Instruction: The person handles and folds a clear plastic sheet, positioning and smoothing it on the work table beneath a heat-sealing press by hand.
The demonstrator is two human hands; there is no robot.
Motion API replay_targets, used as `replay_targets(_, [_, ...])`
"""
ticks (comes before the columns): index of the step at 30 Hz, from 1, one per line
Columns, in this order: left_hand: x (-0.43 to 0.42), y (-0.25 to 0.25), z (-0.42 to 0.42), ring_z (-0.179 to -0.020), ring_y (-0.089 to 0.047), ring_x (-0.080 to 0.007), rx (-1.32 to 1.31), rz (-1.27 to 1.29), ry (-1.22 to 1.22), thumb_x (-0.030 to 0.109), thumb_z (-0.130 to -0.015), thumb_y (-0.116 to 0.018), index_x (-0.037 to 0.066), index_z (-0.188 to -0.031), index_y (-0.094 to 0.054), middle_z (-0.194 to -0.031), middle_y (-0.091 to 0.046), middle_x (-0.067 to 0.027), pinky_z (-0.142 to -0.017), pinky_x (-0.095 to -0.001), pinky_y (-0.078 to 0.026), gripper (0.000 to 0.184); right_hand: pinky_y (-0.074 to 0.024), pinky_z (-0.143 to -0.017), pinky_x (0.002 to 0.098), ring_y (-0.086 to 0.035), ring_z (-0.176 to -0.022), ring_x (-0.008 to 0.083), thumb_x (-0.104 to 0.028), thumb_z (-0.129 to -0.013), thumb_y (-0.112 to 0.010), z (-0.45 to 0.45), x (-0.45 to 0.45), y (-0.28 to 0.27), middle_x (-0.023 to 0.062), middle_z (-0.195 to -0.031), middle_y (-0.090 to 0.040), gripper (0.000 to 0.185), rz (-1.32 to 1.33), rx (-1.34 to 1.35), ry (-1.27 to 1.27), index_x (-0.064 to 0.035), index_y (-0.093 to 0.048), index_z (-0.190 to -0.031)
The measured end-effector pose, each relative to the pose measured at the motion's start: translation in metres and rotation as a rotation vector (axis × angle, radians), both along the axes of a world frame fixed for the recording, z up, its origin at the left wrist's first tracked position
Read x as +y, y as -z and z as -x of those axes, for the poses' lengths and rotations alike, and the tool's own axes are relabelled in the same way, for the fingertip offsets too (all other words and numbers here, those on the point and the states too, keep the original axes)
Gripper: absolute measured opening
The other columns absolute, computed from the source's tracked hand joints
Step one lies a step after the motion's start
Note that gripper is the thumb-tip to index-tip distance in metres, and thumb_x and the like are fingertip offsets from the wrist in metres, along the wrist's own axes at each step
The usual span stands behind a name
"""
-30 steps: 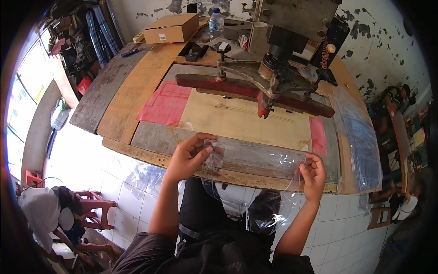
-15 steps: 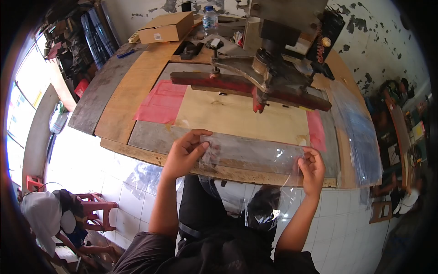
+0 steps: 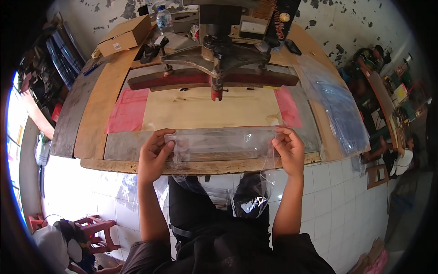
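A clear plastic sheet is stretched between my two hands above the worktable's front edge, its lower part hanging down in front of my legs. My left hand pinches its left top corner between thumb and fingers. At the right top corner, my right hand pinches it the same way. Just beyond the sheet lies a cream-coloured pad with pink strips at its ends. Over the pad hangs a press head with a long red bar, apart from my hands.
A stack of clear bluish plastic sheets lies on the table's right side. A cardboard box, a water bottle and a blue pen are toward the back left. Red stools stand lower left; other people sit at both sides.
The view has turned to the right, so the table and press sit further left. Both hands keep their pinch on the plastic sheet, which now lies more level and squarer to the pad.
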State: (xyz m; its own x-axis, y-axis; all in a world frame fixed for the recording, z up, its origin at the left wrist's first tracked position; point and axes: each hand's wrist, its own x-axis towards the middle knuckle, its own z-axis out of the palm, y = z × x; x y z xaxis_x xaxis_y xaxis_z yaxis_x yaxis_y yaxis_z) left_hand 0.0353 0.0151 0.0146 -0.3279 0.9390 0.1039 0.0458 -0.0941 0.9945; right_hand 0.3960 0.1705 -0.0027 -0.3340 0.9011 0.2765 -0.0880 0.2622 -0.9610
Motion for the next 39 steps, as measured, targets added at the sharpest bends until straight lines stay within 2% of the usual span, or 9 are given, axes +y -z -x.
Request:
replay_targets(3, [-0.003,0.005,0.006,-0.096,-0.067,-0.0097,0.031,0.001,0.029,-0.002,-0.103,-0.059,-0.002,-0.138,-0.058,-0.110,-0.073,-0.0085,-0.083,-0.0238,-0.052,0.036,-0.0518,-0.077,0.0253,-0.066,-0.091,0.0101,-0.005,-0.098,-0.075,-0.002,0.002,0.002,0.0032,-0.096,-0.067,0.030,-0.055,-0.010,0.009,0.0023,-0.064,-0.125])
replay_targets(9, [-0.015,-0.026,-0.014,-0.132,-0.061,-0.0336,0.561,-0.494,-0.323,0.039,-0.087,-0.083,0.002,-0.133,-0.062,-0.139,-0.065,-0.0208,-0.111,-0.0500,-0.045,0.063,-0.0521,-0.083,0.0262,-0.067,-0.092,0.0124,-0.005,-0.089,-0.085,0.004,-0.041,-0.022,0.0061,-0.101,-0.071,0.041,-0.071,0.153,-0.018,0.0022,-0.064,-0.123])
replay_targets(14, [-0.040,-0.071,-0.067,-0.128,-0.063,-0.0355,0.730,-0.471,0.090,0.031,-0.080,-0.090,0.008,-0.104,-0.071,-0.141,-0.064,-0.0179,-0.106,-0.0463,-0.048,0.039,-0.0532,-0.079,0.0277,-0.068,-0.087,0.0148,-0.009,-0.077,-0.096,0.024,-0.081,-0.040,0.0090,-0.101,-0.073,0.051,-0.257,0.113,-0.119,-0.0006,-0.065,-0.116])
replay_targets(16, [-0.036,-0.079,-0.090,-0.122,-0.065,-0.0350,0.764,-0.425,0.207,0.025,-0.077,-0.091,0.011,-0.111,-0.071,-0.138,-0.066,-0.0131,-0.099,-0.0448,-0.050,0.042,-0.0529,-0.076,0.0286,-0.068,-0.089,0.0159,-0.017,-0.074,-0.099,0.033,-0.092,-0.055,0.0102,-0.098,-0.071,0.056,-0.476,-0.139,-0.197,-0.0025,-0.062,-0.114])
replay_targets(21, [-0.030,-0.046,-0.096,-0.105,-0.072,-0.0294,0.582,-0.317,0.360,0.011,-0.083,-0.086,0.007,-0.101,-0.073,-0.116,-0.072,-0.0092,-0.087,-0.0402,-0.056,0.022,-0.0530,-0.083,0.0308,-0.069,-0.094,0.0178,-0.021,-0.071,-0.100,0.038,-0.104,-0.049,0.0123,-0.107,-0.071,0.062,-0.364,-0.095,-0.269,-0.0034,-0.062,-0.117])
replay_targets(24, [-0.029,-0.033,-0.095,-0.098,-0.073,-0.0280,0.458,-0.379,0.181,0.004,-0.084,-0.085,0.005,-0.097,-0.074,-0.106,-0.073,-0.0102,-0.083,-0.0367,-0.057,0.017,-0.0542,-0.094,0.0386,-0.070,-0.105,0.0257,-0.038,-0.072,-0.098,0.033,-0.104,-0.067,0.0132,-0.118,-0.071,0.078,-0.344,-0.175,-0.320,-0.0031,-0.063,-0.132])
replay_targets(27, [-0.034,-0.027,-0.089,-0.098,-0.073,-0.0259,0.396,-0.399,0.161,0.001,-0.084,-0.084,0.005,-0.099,-0.075,-0.107,-0.073,-0.0103,-0.084,-0.0358,-0.057,0.018,-0.0398,-0.113,0.0483,-0.060,-0.125,0.0363,-0.059,-0.070,-0.093,0.026,-0.100,-0.066,0.0131,-0.133,-0.067,0.117,-0.554,-0.513,-0.428,-0.0057,-0.040,-0.160])
replay_targets(37, [-0.040,-0.019,-0.071,-0.100,-0.071,-0.0266,0.414,-0.436,0.089,0.003,-0.086,-0.082,0.001,-0.095,-0.075,-0.107,-0.073,-0.0137,-0.085,-0.0357,-0.056,0.011,-0.0415,-0.110,0.0464,-0.062,-0.120,0.0355,-0.049,-0.075,-0.093,0.003,-0.100,-0.067,0.0149,-0.131,-0.065,0.088,-0.462,-0.662,-0.414,-0.0082,-0.059,-0.145])
replay_targets(39, [-0.044,-0.008,-0.065,-0.101,-0.069,-0.0256,0.256,-0.469,-0.051,0.005,-0.090,-0.080,-0.001,-0.095,-0.072,-0.109,-0.071,-0.0167,-0.086,-0.0357,-0.054,0.011,-0.0427,-0.109,0.0442,-0.063,-0.117,0.0339,-0.041,-0.082,-0.089,-0.008,-0.097,-0.065,0.0155,-0.128,-0.065,0.071,-0.570,-0.547,-0.084,-0.0067,-0.063,-0.139])
